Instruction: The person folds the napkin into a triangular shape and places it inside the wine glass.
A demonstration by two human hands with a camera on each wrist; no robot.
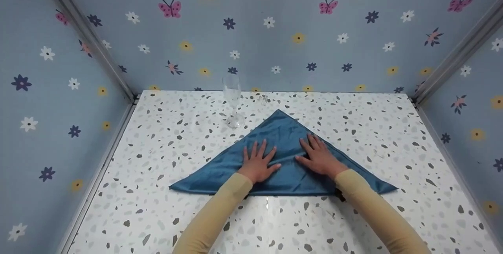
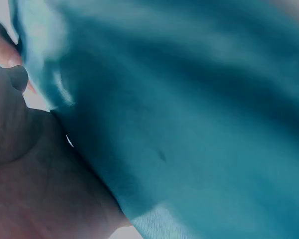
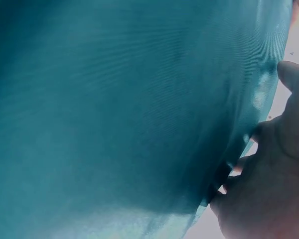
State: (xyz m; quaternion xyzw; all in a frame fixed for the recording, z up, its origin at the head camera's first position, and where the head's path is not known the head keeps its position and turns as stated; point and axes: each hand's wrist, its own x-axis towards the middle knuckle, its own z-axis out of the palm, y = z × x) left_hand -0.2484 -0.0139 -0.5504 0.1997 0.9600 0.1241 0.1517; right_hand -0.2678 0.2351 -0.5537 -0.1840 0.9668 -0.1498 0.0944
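From the head view, the blue cloth (image 1: 283,140) lies on the worktop (image 1: 149,140) as a triangle, its long edge toward me and its point away. My left hand (image 1: 257,165) and right hand (image 1: 320,159) rest on it, palms down, fingers straight and spread, grasping nothing. I'd judge this to be smoothing: light, even pressure, stroking outward from the middle toward the side corners, so the layers don't slide apart. A small crease shows between my wrists, near the long edge; I'd ease that toward the edge rather than press it in. The clear glass (image 1: 232,91) stands upright just beyond the left slanting edge, so I should keep my strokes on that side short.

In the left wrist view, cloth fills most of the frame, shiny and softly rippled; my palm shows at the border, but I can't tell my fingers' pressure.

In the right wrist view, my fingers meet the cloth's edge, where small puckers deserve a gentle flattening.
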